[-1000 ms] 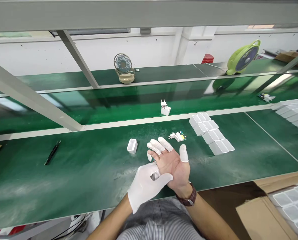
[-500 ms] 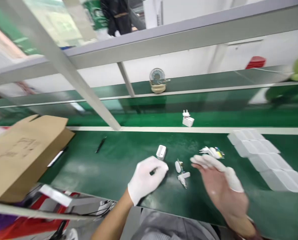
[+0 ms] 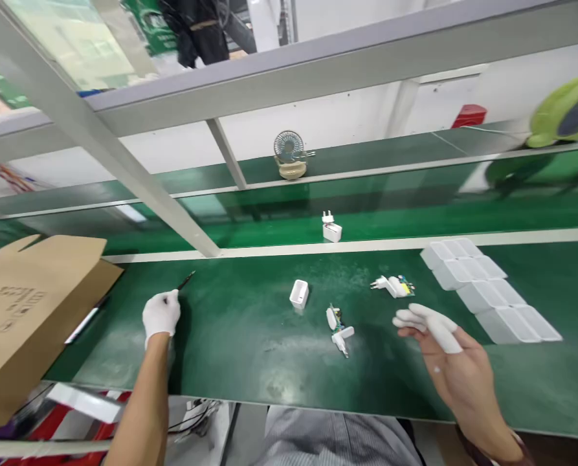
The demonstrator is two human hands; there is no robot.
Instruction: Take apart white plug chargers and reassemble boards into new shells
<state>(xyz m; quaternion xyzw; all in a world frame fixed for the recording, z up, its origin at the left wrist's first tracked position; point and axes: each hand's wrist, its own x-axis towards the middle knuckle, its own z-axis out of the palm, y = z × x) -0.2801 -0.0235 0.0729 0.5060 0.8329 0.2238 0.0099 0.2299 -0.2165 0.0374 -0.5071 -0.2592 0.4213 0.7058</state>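
My left hand (image 3: 161,316), in a white glove, has its fingertips closed on the near end of a thin black pen-like tool (image 3: 186,280) at the left of the green table. White finger covers sit on several fingers of my right hand (image 3: 446,353), held palm up with nothing in it. Just beyond it lies a white plug with an exposed circuit board (image 3: 394,286). Another opened plug with its board (image 3: 338,331) lies between my hands, and an open white housing (image 3: 299,294) stands beside it.
Translucent trays (image 3: 492,291) stand at the right. A cardboard box (image 3: 36,310) is at the far left. Behind the white ledge sits another white plug and housing (image 3: 332,231). A small fan (image 3: 289,155) and a green fan (image 3: 565,110) are farther back, behind a slanted metal post (image 3: 143,181).
My left hand has moved left from near the white housing to the black tool. My right hand has drawn slightly away from the plug pieces. The camera view has shifted a little.
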